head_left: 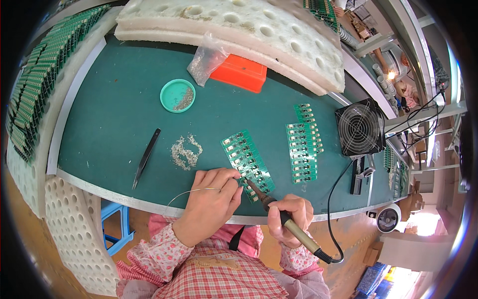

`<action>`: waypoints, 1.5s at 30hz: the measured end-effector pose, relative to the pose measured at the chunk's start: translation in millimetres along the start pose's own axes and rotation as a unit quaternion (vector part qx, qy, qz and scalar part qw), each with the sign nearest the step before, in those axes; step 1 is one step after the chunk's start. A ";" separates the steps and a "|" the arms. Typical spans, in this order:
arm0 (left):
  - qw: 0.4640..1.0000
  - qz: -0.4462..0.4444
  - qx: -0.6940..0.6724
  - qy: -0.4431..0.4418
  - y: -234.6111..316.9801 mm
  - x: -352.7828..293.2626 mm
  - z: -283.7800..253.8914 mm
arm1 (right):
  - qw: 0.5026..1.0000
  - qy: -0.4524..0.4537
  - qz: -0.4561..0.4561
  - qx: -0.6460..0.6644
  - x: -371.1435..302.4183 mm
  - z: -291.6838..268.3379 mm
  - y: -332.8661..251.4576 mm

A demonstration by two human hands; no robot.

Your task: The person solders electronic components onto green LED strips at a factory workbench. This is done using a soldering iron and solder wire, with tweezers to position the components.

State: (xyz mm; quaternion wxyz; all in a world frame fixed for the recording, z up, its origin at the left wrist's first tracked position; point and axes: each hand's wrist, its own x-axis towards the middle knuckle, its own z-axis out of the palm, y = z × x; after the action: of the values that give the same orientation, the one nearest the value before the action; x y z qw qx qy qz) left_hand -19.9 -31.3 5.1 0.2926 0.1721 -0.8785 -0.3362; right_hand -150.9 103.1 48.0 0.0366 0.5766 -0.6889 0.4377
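The right hand is closed around the handle of a soldering iron, probably so that its tip can reach the green board in front of both hands. The left hand pinches a thin wire, seemingly to guide its end beside the tip. Farther, a round green dish contains some tiny parts; a clear bag, touching a red box, appears to contain similar ones. The box's inside I cannot see.
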 end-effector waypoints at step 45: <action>1.000 -0.010 0.022 -0.004 1.5 5.1 0.4 | 0.967 0.053 0.220 0.112 -16.9 -0.7 10.4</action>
State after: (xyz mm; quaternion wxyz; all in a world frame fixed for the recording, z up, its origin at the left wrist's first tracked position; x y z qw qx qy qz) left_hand -24.2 -32.5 7.9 0.2816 0.1859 -0.8850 -0.3209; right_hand -154.1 115.9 33.2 -0.0890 0.3867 -0.7424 0.5398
